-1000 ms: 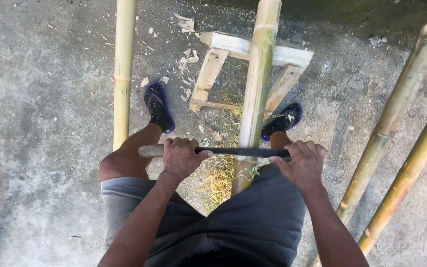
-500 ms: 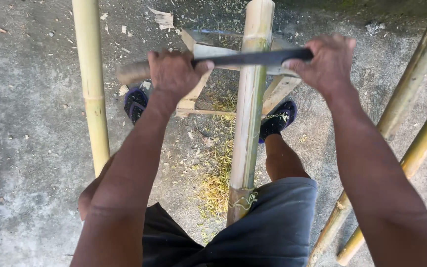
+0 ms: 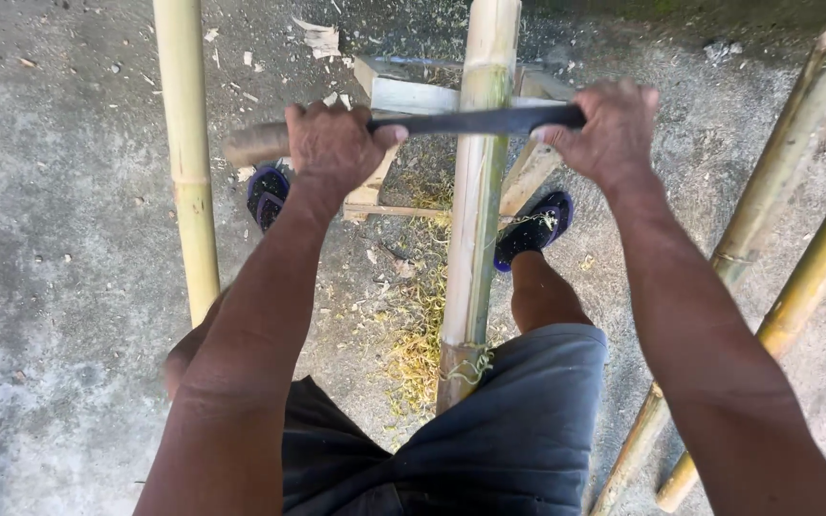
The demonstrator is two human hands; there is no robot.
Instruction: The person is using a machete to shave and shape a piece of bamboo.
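The concrete floor point(image 3: 59, 287) lies under everything you see, littered with pale shavings point(image 3: 423, 334) between your legs. Your pole point(image 3: 475, 220), a thick bamboo stem, runs from your lap away from you and rests on a small wooden stand point(image 3: 413, 96) near the top of the view. Another bamboo pole point(image 3: 188, 162) lies well apart on your left, and two more poles point(image 3: 786, 201) slant along your right. Your feet in dark sandals point(image 3: 532, 229) sit either side of the pole, just short of the stand. The blade point(image 3: 470, 120), long and dark, lies crosswise on the pole, touching it. Your left hand point(image 3: 335, 143) is clenched round the wooden handle point(image 3: 255, 143); your right hand point(image 3: 609, 129) grips the blade's far end.
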